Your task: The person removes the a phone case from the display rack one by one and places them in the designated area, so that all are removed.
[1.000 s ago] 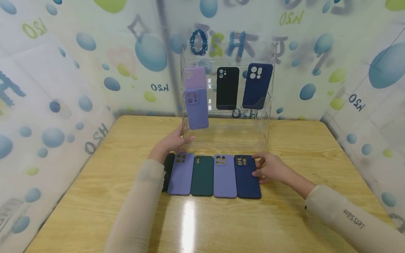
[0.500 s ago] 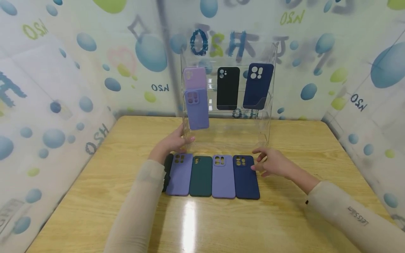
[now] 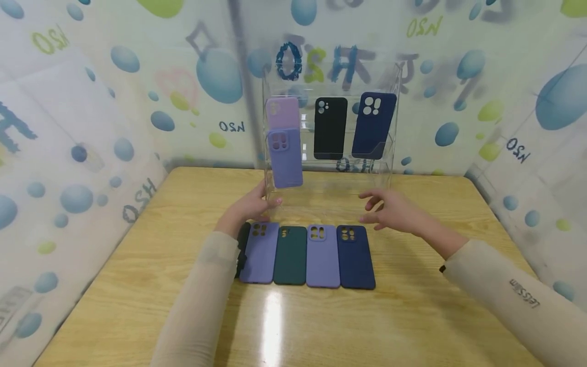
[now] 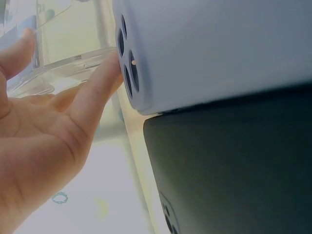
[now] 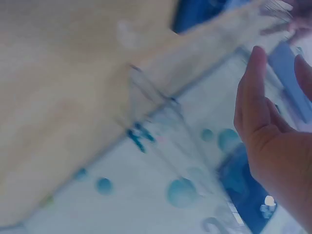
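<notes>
A: Hands first. The left hand (image 3: 251, 206) rests its straight fingers against the near left corner of the clear display rack (image 3: 327, 199); the left wrist view confirms fingertip contact with the acrylic edge, nothing gripped. The right hand (image 3: 390, 211) hovers with fingers spread, empty, just off the rack's near right corner and above the navy case (image 3: 355, 257).

B: Position of the cases?

A: Five lie in a row on the desk (image 3: 412, 316), near the rack; the navy one is rightmost, beside a lilac case (image 3: 323, 256). Four more stand in the rack (two purple at left, one black, one navy).

B: Advice for the step in hand?

A: My judgement: steady the rack with both palms low on its side walls, pressing evenly, since light acrylic tips or slides readily.
</notes>
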The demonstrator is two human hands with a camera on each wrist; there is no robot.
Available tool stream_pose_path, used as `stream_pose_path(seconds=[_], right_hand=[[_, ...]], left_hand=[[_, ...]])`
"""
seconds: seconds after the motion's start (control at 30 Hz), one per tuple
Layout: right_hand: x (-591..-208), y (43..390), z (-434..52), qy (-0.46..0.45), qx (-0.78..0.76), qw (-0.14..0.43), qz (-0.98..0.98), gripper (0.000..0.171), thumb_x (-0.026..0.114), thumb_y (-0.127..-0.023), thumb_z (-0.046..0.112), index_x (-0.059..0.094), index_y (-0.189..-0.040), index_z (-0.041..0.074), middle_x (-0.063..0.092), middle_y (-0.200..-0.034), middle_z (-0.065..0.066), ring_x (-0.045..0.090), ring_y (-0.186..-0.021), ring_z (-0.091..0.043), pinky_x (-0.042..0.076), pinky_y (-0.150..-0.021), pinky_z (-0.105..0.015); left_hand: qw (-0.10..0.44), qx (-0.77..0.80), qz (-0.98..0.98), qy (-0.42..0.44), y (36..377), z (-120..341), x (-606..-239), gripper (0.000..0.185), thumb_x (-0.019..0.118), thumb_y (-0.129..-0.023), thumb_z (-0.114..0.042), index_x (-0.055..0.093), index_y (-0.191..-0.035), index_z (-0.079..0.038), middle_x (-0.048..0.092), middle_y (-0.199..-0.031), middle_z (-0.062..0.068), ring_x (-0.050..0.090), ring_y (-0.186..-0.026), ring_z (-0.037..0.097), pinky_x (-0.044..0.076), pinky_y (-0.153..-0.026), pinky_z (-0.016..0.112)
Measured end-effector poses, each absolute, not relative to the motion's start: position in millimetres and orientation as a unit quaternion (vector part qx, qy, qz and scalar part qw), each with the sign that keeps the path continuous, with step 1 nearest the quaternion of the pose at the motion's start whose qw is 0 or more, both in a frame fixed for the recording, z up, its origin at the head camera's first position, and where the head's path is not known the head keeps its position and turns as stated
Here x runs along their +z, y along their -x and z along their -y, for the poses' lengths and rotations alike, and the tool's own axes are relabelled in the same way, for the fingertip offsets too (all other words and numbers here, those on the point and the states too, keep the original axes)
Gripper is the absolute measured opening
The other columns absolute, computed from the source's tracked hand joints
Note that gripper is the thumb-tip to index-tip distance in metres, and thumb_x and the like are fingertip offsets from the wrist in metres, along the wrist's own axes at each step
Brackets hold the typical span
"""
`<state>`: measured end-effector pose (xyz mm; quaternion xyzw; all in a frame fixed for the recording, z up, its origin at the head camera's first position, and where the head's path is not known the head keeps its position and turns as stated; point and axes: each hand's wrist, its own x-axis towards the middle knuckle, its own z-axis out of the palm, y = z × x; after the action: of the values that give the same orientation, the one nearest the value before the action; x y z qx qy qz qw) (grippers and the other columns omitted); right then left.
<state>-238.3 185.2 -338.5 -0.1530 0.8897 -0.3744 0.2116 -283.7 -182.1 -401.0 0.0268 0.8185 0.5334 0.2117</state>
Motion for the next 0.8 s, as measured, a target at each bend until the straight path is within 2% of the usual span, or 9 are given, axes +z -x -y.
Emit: stream_pose_path(seconds=[0.2, 0.33, 0.5, 0.63, 0.8], right_hand=[[-302.7, 258.4, -153.7, 0.198, -0.333, 0.16, -0.908, 0.065, 0.072, -0.089, 0.037, 0.045, -0.145, 0.02, 0.059, -0.126, -0.012, 0.07, -0.088, -0.02, 0.06, -0.075, -0.035], [-288.5, 271.1, -130.2, 0.208, -0.332, 0.138, -0.91, 0.071, 0.074, -0.087, 0.039, 0.04, -0.148, 0.026, 0.057, -0.127, -0.006, 0.069, -0.09, -0.02, 0.059, -0.077, -0.037], [-276.9, 284.3, -106.4, 0.21, -0.346, 0.138, -0.904, 0.074, 0.074, -0.087, 0.037, 0.035, -0.15, 0.03, 0.055, -0.129, -0.002, 0.069, -0.097, -0.02, 0.058, -0.083, -0.039], [-270.8, 294.4, -87.8, 0.211, -0.35, 0.134, -0.903, 0.077, 0.074, -0.087, 0.038, 0.031, -0.151, 0.032, 0.053, -0.132, -0.003, 0.066, -0.104, -0.02, 0.058, -0.084, -0.039], [-274.6, 306.8, -65.9, 0.208, -0.335, 0.113, -0.912, 0.084, 0.073, -0.087, 0.041, 0.024, -0.154, 0.036, 0.056, -0.12, -0.004, 0.062, -0.093, -0.023, 0.053, -0.076, -0.037]], left_hand=[[0.21, 0.537, -0.817, -0.023, 283.5, 184.0, -402.2, 0.089, 0.06, -0.098, -0.025, -0.006, -0.157, -0.038, 0.003, -0.167, 0.008, 0.03, -0.145, 0.039, 0.054, -0.094, 0.052], [0.207, 0.535, -0.819, -0.024, 282.8, 185.6, -403.3, 0.086, 0.061, -0.098, -0.024, 0.0, -0.157, -0.038, 0.008, -0.166, 0.01, 0.032, -0.144, 0.039, 0.055, -0.093, 0.052], [0.208, 0.533, -0.82, -0.023, 283.2, 183.7, -403.9, 0.084, 0.06, -0.098, -0.024, 0.001, -0.157, -0.037, 0.009, -0.166, 0.009, 0.033, -0.143, 0.04, 0.055, -0.092, 0.051], [0.205, 0.534, -0.82, -0.019, 284.2, 182.7, -403.7, 0.082, 0.06, -0.098, -0.024, 0.004, -0.158, -0.036, 0.012, -0.166, 0.009, 0.037, -0.14, 0.041, 0.057, -0.09, 0.05], [0.204, 0.544, -0.814, -0.02, 284.0, 183.2, -404.5, 0.083, 0.061, -0.098, -0.026, 0.004, -0.158, -0.035, 0.011, -0.166, 0.008, 0.033, -0.143, 0.04, 0.054, -0.094, 0.054]])
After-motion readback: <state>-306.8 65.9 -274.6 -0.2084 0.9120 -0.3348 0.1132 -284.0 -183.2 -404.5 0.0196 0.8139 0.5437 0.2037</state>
